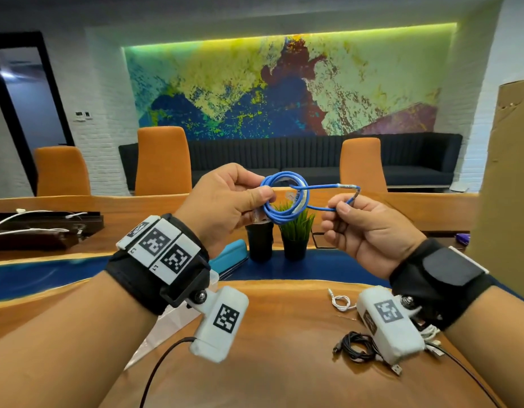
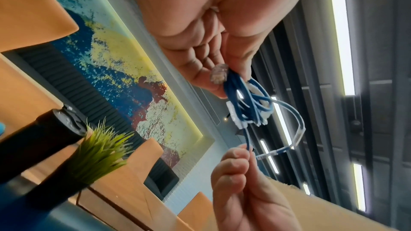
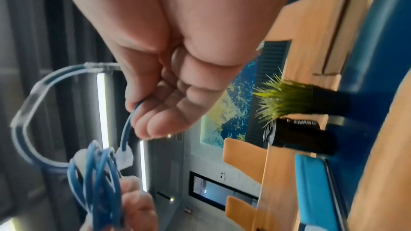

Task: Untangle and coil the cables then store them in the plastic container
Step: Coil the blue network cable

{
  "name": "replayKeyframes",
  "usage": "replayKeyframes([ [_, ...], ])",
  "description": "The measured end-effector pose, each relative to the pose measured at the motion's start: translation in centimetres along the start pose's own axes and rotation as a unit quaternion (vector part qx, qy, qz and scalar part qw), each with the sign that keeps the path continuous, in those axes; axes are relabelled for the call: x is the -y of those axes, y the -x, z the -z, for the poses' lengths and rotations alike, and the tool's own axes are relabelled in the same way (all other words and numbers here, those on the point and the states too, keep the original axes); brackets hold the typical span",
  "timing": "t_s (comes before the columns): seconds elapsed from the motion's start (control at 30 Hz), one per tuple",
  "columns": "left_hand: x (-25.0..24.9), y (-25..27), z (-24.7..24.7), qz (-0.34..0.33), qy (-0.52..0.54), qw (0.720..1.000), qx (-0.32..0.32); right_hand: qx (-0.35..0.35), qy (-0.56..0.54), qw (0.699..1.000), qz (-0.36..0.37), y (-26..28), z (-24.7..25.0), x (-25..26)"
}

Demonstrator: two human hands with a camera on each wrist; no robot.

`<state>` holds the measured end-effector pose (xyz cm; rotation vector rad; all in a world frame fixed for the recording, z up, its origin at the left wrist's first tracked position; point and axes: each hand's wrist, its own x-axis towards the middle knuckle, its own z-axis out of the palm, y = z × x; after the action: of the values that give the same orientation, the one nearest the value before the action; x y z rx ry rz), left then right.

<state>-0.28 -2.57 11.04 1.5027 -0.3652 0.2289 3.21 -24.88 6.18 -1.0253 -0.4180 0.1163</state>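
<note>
Left hand (image 1: 225, 201): raised above the table, thumb and fingers pinching the left side of a small coil of blue Ethernet cable (image 1: 284, 201); the wrist view shows the fingertips (image 2: 213, 80) closed round the bunched loops.
Right hand (image 1: 369, 228): raised beside the left one, thumb and forefinger pinching the cable's loose tail just right of the coil; the other fingers are curled into the palm.
Blue Ethernet cable: several loops hang from the left fingers; one strand leaves the coil to the right, bends back in a hairpin past the right fingertips and returns into the right pinch.
Clear sleeve (image 1: 347, 187): covers the strand at the hairpin bend, beyond the right fingertips.
Clear plug (image 2: 219, 73): one end of the cable, sticking out beside the left fingertips.
Black cable (image 1: 355, 346): loosely bundled on the wooden table (image 1: 284, 334), below the right wrist, well apart from the fingers.
White cable (image 1: 340, 301): a small tangle on the table just beyond the black one.
Plastic container (image 1: 215, 275): only a clear corner shows under the left wrist; I cannot tell what lies in it.
Potted grass plant (image 1: 296, 231): stands on the table below the coil, next to a black cylinder (image 1: 259, 240).
</note>
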Motion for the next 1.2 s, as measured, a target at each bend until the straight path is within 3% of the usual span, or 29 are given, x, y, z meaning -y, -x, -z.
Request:
replayKeyframes([
  [0.23,0.4,0.2,-0.3,0.055,0.101,0.990,0.078,0.119,-0.157,0.979,-0.052,-0.5,-1.9,-1.5],
  [0.37,0.5,0.2,-0.8,0.060,0.104,0.989,0.085,0.125,-0.101,0.985,-0.059,-0.6,-3.9,-1.8],
  [0.5,0.3,0.0,-1.0,-0.001,0.041,0.998,0.043,0.134,-0.035,0.987,-0.087,0.1,-4.6,-1.4],
  [0.67,0.5,0.2,-1.8,-0.097,-0.037,0.995,-0.001,0.232,-0.083,0.957,-0.151,1.1,-3.3,-0.9],
  [0.73,0.9,0.2,-2.1,-0.132,-0.072,0.988,-0.016,0.214,-0.054,0.964,-0.147,1.4,-3.8,-0.9],
  [0.83,1.7,0.2,-2.4,-0.165,-0.130,0.977,-0.040,0.116,-0.022,0.986,-0.114,1.7,-5.1,-1.2],
  [0.9,1.6,0.0,-2.4,-0.174,-0.137,0.972,-0.075,0.099,-0.028,0.990,-0.098,1.9,-5.4,-1.4],
  [0.97,0.8,-0.5,-2.0,-0.165,-0.100,0.974,-0.114,0.093,0.027,0.991,-0.096,2.1,-5.1,-2.1],
  [1.03,-0.2,-1.0,-1.4,-0.147,-0.050,0.979,-0.130,0.076,0.165,0.979,-0.098,2.6,-4.6,-3.1],
  [1.2,-0.3,0.0,-2.2,-0.052,0.042,0.995,-0.074,0.083,0.421,0.897,-0.108,1.7,-3.7,-3.3],
])
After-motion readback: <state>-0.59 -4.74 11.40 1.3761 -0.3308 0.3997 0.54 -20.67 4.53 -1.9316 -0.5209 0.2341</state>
